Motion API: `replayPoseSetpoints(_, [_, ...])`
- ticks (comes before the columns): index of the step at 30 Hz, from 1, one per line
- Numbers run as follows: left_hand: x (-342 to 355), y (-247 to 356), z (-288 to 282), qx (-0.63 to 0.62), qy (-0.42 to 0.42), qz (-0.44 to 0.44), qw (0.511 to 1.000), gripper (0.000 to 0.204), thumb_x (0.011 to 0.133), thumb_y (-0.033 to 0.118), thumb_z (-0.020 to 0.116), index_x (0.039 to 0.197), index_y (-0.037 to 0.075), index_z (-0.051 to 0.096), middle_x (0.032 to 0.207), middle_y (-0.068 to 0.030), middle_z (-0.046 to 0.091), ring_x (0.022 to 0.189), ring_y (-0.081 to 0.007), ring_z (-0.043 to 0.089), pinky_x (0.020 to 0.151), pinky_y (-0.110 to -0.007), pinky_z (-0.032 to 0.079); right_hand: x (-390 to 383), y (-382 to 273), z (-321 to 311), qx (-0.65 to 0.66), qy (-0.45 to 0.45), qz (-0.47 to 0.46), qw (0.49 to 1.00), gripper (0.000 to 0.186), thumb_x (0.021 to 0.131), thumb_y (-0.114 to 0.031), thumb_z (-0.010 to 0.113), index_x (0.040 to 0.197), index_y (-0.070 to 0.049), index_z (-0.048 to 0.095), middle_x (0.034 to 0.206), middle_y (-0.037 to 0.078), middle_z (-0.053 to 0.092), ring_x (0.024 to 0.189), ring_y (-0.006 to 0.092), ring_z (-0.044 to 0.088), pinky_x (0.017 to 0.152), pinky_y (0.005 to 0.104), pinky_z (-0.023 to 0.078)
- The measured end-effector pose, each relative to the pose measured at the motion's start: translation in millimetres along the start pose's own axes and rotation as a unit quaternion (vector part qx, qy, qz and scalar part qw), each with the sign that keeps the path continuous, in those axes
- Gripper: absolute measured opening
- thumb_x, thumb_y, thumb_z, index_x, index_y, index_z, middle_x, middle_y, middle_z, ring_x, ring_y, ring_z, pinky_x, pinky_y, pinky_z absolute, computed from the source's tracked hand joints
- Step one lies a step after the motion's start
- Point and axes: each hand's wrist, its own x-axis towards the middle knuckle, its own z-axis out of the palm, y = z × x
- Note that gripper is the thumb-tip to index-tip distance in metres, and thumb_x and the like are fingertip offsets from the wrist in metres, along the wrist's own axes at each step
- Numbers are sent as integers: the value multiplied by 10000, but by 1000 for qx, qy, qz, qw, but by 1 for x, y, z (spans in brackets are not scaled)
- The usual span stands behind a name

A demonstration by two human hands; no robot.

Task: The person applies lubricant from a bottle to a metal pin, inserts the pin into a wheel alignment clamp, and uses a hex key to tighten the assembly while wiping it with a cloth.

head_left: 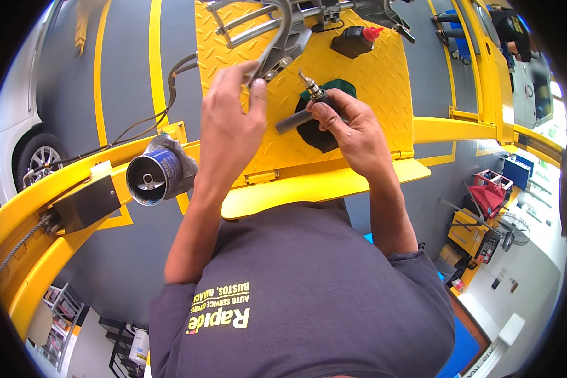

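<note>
Nearest the camera: a dark grey fabric shirt (334, 271), at the near side of the yellow diamond-plate metal platform (387, 82). Right hand (358, 131) closed around a dark grey tool with a silver metal tip (319, 96), above the platform. Left hand (230, 120) partly open over the platform's left part, fingers beside a grey metal frame assembly (291, 38); contact cannot be determined. Black red-capped bottle (351, 44) toward the platform's far right. Open blue cylindrical can (167, 165) left of the platform.

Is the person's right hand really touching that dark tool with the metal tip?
Touching. The head view shows the right hand gripping the dark tool, its thumb and fingers on the dark body.
</note>
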Motion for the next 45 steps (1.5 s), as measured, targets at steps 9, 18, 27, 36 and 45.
replayPoseSetpoints(9, [2, 26, 19, -373, -205, -44, 904, 345, 1174, 210, 570, 1405, -13, 696, 1273, -71, 733, 1209, -143, 686, 1070, -313, 565, 3, -17, -8, 34, -8, -102, 994, 317, 1114, -239, 680, 1336, -16, 717, 1163, 146, 754, 1044, 263, 744, 928, 395, 596])
replayPoseSetpoints(18, [11, 17, 24, -236, -130, -120, 955, 334, 1144, 241, 627, 1322, -24, 727, 1160, -114, 790, 1082, -195, 756, 1010, -346, 592, 13, 32, -72, -408, -18, -96, 908, 531, 952, -286, 845, 1432, -130, 681, 1320, 173, 671, 1233, 382, 669, 1088, 476, 528])
replayPoseSetpoints(27, [31, 16, 46, 27, -178, 4, 984, 403, 1060, 325, 682, 1255, -21, 745, 1092, -163, 796, 1021, -263, 750, 964, -395, 554, 33, 69, -78, -315, 41, -79, 945, 513, 943, -114, 842, 1435, -126, 696, 1324, 153, 680, 1169, 342, 710, 1022, 428, 593])
replayPoseSetpoints(36, [34, -2, 86, 124, -124, 66, 982, 361, 1083, 322, 633, 1213, -15, 643, 1121, -282, 755, 1040, -464, 726, 924, -505, 548, 34, 76, -96, -136, 119, -117, 977, 306, 1080, -90, 651, 1372, -9, 693, 1111, 140, 741, 996, 224, 700, 912, 353, 581])
replayPoseSetpoints(45, [18, -18, 103, 182, -61, 115, 975, 468, 1024, 364, 743, 1258, -27, 639, 1123, -295, 745, 1074, -492, 715, 917, -539, 541, 33, 73, -106, -28, 171, -44, 984, 259, 1114, -120, 556, 1302, 18, 668, 1151, 119, 758, 1022, 197, 703, 941, 329, 559])
